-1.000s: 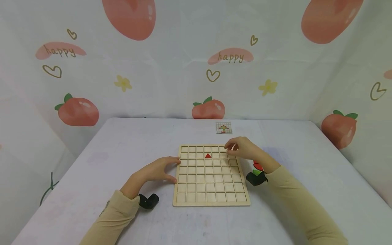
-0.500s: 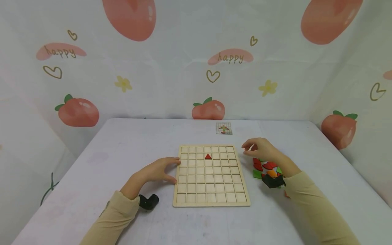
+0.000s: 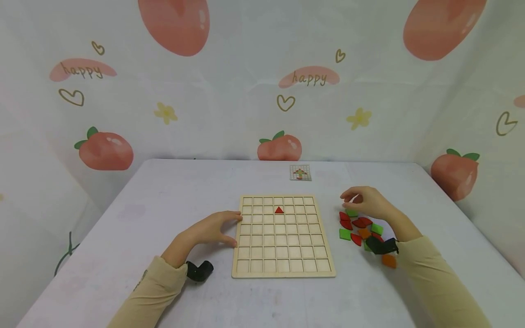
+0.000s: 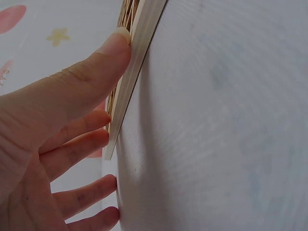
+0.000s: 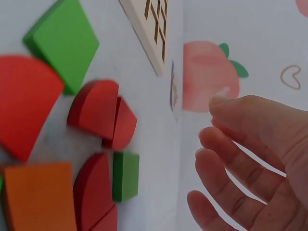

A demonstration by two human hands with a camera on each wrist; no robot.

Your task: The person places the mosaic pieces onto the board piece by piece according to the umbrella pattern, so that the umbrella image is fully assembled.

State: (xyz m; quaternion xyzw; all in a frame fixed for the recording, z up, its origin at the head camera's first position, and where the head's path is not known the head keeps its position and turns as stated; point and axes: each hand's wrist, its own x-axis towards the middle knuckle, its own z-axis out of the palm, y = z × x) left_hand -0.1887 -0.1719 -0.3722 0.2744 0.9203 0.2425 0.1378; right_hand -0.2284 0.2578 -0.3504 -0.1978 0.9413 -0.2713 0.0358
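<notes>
A wooden grid board (image 3: 268,239) lies in the middle of the table, with a red triangle piece (image 3: 279,210) in one cell near its far side. My left hand (image 3: 211,228) rests at the board's left edge, thumb and fingertips against the rim; the left wrist view shows the thumb (image 4: 91,67) on the edge. My right hand (image 3: 367,200) hovers over the far end of a cluster of blocks, fingers loosely bent and nothing between them. Red fan-shaped blocks (image 5: 94,106), green square blocks (image 5: 65,45) and orange square blocks (image 5: 41,197) lie below it, some hidden by the wrist.
Beyond the board lies a small pattern card (image 3: 301,172) showing a coloured figure on a grid. One orange block (image 3: 388,261) sits apart, nearer the front. A black strap end (image 3: 199,271) hangs by the left wrist. A fruit-print cloth hangs behind the table.
My right hand has moved from over the board's far right corner rightward to above the loose blocks, uncovering more of them. The left hand and the red triangle have stayed in place.
</notes>
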